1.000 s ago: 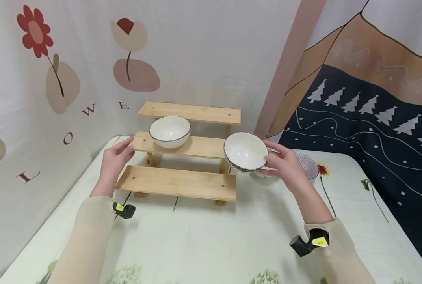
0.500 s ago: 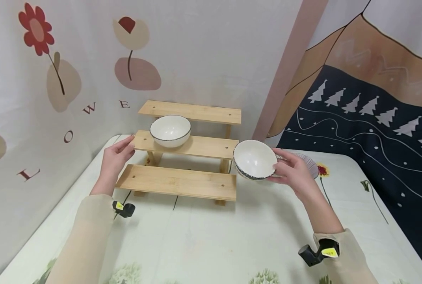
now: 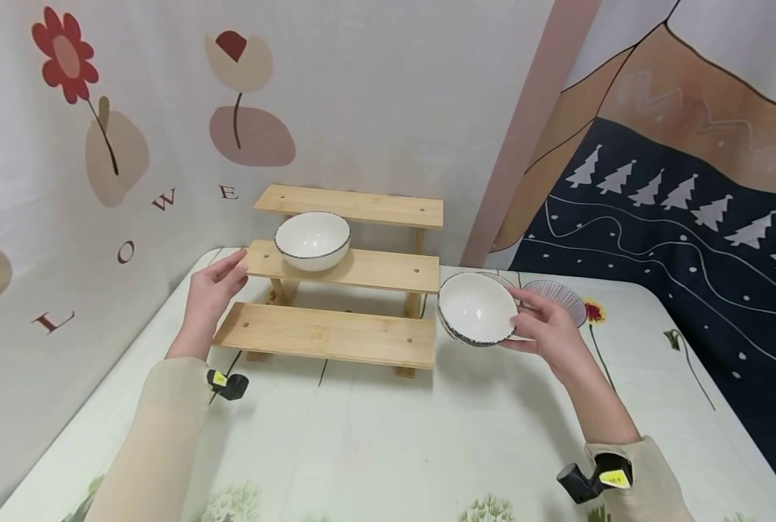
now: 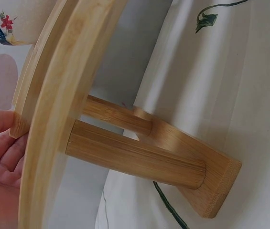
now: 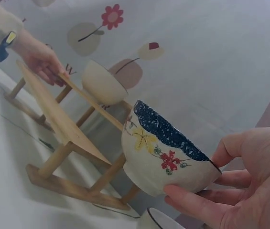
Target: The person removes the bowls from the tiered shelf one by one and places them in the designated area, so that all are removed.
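My right hand (image 3: 547, 333) pinches the right side of a white bowl (image 3: 475, 308) with a dark speckled rim, held above the table to the right of a three-tier wooden shelf rack (image 3: 325, 330). In the right wrist view the bowl's outside (image 5: 166, 152) shows a blue band and red and yellow flowers; the thumb and fingers hold it at rim and underside. My left hand (image 3: 211, 297) grips the left end of the middle shelf, its fingers at the board's end in the left wrist view. A second white bowl (image 3: 312, 241) sits on the middle shelf's left part.
Behind the held bowl, a partly hidden bowl (image 3: 497, 278) stands on the table. Beside it is a purple-striped bowl (image 3: 560, 301), partly covered by my right hand. A printed cloth wall (image 3: 374, 94) rises close behind the rack.
My right hand has moved the held bowl right and down, away from the middle shelf's right end. The left hand and the bowl on the shelf stay in place.
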